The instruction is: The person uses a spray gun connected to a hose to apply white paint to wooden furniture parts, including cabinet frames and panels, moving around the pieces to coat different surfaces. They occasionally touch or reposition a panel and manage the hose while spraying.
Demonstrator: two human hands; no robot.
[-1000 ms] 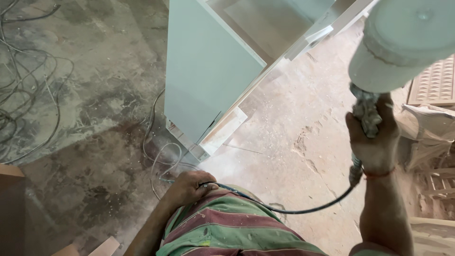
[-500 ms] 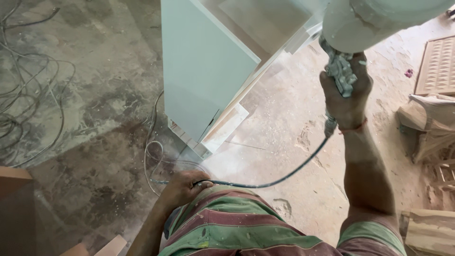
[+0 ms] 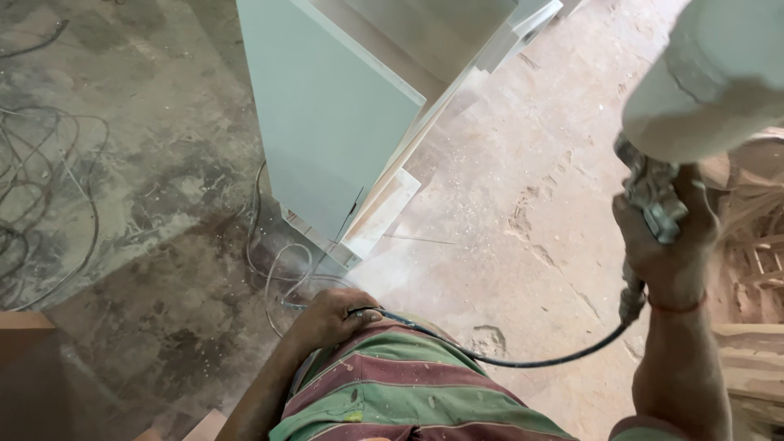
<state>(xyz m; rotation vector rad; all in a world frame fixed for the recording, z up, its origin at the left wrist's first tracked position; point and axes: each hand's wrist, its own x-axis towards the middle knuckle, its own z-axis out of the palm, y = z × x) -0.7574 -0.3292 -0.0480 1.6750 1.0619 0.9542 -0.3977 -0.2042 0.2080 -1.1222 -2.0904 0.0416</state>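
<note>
1. Up at the far right, right hand (image 3: 665, 249) wrapped tight round the grip of a grey metal spray gun (image 3: 653, 200), big white round paint cup (image 3: 710, 77) sitting on top.
2. Down low, left hand (image 3: 331, 317) curled shut on the thin black air hose (image 3: 490, 355), pressed against a striped green and maroon shirt (image 3: 408, 396).
3. Ahead of the left hand, pale green flat-sided wooden cabinet (image 3: 327, 114) standing on the dusty concrete floor (image 3: 523, 204).
4. Left of that hand, loose grey cables (image 3: 49, 204) well apart.
</note>
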